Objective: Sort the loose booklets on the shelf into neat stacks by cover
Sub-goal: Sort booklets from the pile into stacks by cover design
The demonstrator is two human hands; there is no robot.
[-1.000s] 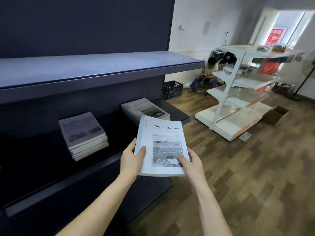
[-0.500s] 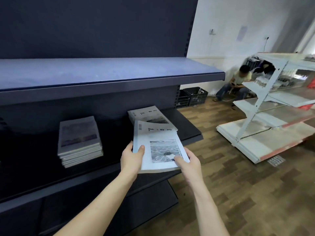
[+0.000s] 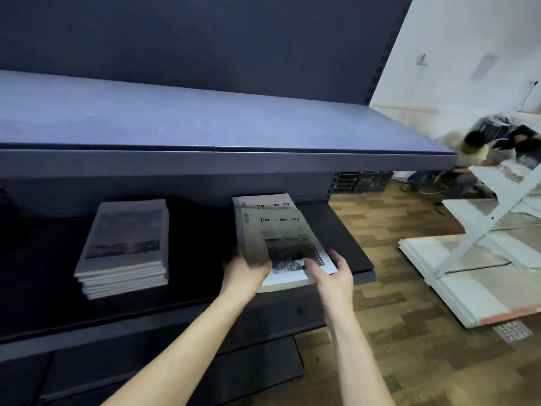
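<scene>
Head view. Both hands grip one white booklet (image 3: pixel 281 244) at its near edge, over the right end of the dark middle shelf (image 3: pixel 345 230). Left hand (image 3: pixel 244 273) curled round the near left corner, thumb on the cover, fingers hidden beneath. Right hand (image 3: pixel 332 273) at the near right corner, thumb laid on the cover picture, fingers folded below the edge. Cover printed in black with letters that read "Tim" and "Me ory", a gap in each place where letters cannot be made out; below that, a dark black-and-white picture, blurred. A column of small print down the right side of the picture, too small to read.

Underneath and slightly behind, a stack of matching booklets (image 3: pixel 263 202), same title line showing at its far edge: "Tim", "Me ory". Held booklet overlaps that stack, shifted toward the viewer and slightly skewed; whether it rests on the stack or hangs just above cannot be told.

Well to the left on the same shelf, a second stack (image 3: pixel 126 244), squared up, with a purplish landscape cover; no writing legible there.

Above, the upper shelf (image 3: pixel 205 118), blue-grey, bare on top. To the right, wood-patterned floor (image 3: pixel 409 361), a white shelving unit (image 3: pixel 483 230) lying tilted, a black crate (image 3: pixel 363 181) by the wall, and a seated person (image 3: pixel 471 150), blurred.
</scene>
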